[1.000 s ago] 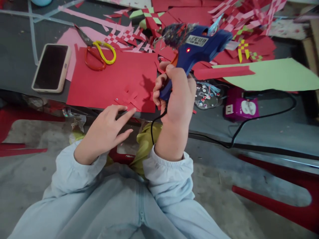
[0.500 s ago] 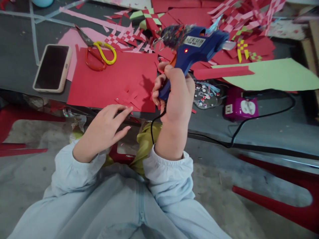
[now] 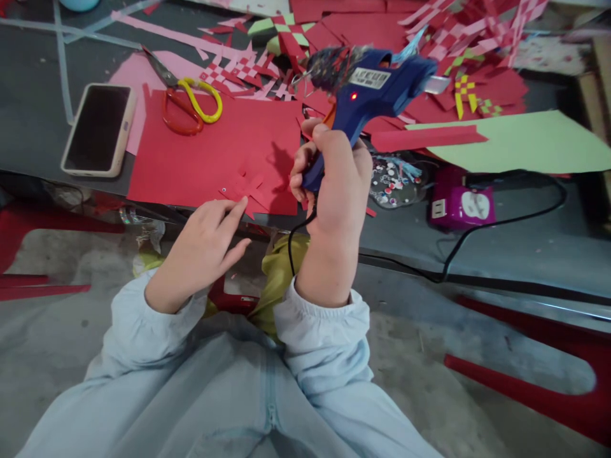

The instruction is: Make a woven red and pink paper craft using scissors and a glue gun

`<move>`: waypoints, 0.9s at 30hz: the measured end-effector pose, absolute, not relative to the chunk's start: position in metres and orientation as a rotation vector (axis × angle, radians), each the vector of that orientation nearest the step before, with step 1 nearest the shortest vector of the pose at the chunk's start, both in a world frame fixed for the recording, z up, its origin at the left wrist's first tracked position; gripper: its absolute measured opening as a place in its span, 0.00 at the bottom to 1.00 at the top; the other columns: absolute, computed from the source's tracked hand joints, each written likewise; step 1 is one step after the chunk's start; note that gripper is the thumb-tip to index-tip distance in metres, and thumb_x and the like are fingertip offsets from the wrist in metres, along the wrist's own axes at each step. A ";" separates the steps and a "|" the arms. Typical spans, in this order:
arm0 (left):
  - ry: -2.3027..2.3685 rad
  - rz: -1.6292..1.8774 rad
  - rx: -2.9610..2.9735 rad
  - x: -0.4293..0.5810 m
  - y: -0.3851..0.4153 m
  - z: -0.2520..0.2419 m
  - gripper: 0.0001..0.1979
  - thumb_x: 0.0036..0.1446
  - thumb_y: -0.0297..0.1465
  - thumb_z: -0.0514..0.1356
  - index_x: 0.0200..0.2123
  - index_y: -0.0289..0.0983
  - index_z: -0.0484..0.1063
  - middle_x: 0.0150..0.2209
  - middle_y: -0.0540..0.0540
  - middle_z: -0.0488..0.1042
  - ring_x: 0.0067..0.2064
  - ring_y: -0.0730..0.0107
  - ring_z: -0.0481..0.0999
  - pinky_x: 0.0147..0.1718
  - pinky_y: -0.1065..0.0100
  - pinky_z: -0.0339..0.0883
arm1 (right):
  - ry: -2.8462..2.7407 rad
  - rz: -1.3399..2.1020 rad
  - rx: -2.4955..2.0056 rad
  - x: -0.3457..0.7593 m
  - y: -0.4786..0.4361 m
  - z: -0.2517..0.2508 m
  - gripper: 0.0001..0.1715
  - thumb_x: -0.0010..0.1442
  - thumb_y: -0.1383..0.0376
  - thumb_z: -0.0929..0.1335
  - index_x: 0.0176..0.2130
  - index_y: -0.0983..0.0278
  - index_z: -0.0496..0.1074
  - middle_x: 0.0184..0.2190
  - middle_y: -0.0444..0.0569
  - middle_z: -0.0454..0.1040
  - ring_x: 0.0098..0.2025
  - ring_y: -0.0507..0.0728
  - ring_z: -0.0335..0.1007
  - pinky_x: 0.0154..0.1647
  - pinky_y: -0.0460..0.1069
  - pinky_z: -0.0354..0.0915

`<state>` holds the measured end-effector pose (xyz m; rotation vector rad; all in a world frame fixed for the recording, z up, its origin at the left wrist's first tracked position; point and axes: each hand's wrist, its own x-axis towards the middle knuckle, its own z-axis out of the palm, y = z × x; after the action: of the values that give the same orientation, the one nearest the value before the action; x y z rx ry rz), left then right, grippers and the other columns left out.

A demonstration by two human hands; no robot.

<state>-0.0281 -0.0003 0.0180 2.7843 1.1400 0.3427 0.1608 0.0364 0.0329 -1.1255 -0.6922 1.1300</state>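
Currently the large red sheet [image 3: 191,159] lies flat at the near edge of the dark tabletop [image 3: 534,245]. On its near edge, right of the middle, sits a small red paper figure [image 3: 251,184] with crossed strips and a tiny eye-like dot at its left end. The left hand [image 3: 198,245] hangs just off the sheet's near edge, palm down, its fingers loosely spread, thumb apart from the index finger; the index tip is at the figure's lower edge, though I cannot tell whether it presses on it.

The right hand [image 3: 337,168] is raised by the sheet's right edge, fingers wrapped around the handle of a blue glue gun [image 3: 372,89]. The gun's red light is lit, and its nozzle, matted with stringy stuff, points left, towards the sheet's far right corner.

Scissors [image 3: 172,79] with one red and one yellow handle lie across the sheet's far left part, and a phone [image 3: 98,130] lies just left of the sheet. To the sheet's right are a bag of small beads [image 3: 391,184] and, farther along, a purple box [image 3: 463,200]. A pale green sheet [image 3: 525,143] lies well right of it.
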 end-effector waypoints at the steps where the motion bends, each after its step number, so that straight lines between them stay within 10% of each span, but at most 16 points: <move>1: 1.152 0.351 2.799 -0.027 0.000 0.017 0.28 0.64 0.36 0.54 0.61 0.23 0.62 0.50 0.30 0.70 0.51 0.50 0.69 0.51 0.50 0.68 | -0.708 1.124 -1.119 0.161 0.037 0.031 0.16 0.59 0.49 0.67 0.39 0.58 0.67 0.23 0.40 0.65 0.21 0.48 0.66 0.15 0.42 0.52; 7: 1.078 0.360 2.828 -0.028 0.003 0.019 0.20 0.64 0.34 0.55 0.57 0.38 0.70 0.52 0.36 0.68 0.53 0.53 0.69 0.51 0.51 0.67 | -0.816 1.115 -1.108 0.167 0.039 0.020 0.18 0.59 0.48 0.67 0.42 0.57 0.67 0.25 0.41 0.67 0.22 0.49 0.67 0.16 0.43 0.54; 12: 1.194 0.322 2.824 -0.024 0.003 0.018 0.25 0.64 0.35 0.53 0.60 0.25 0.65 0.48 0.32 0.70 0.50 0.52 0.69 0.50 0.52 0.67 | -0.767 1.103 -1.113 0.164 0.039 0.027 0.17 0.60 0.48 0.66 0.39 0.58 0.67 0.22 0.39 0.66 0.19 0.48 0.64 0.15 0.43 0.52; 27: 1.223 0.170 2.846 -0.014 0.000 0.025 0.23 0.64 0.36 0.54 0.60 0.37 0.66 0.50 0.34 0.67 0.50 0.50 0.67 0.49 0.49 0.66 | -0.656 1.043 -1.121 0.163 0.030 0.042 0.12 0.60 0.54 0.67 0.35 0.60 0.68 0.18 0.37 0.64 0.16 0.47 0.58 0.13 0.44 0.47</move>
<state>-0.0141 0.0004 0.0251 2.8459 1.2228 0.1703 0.1632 0.0297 0.0422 -1.1213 -0.6560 1.0433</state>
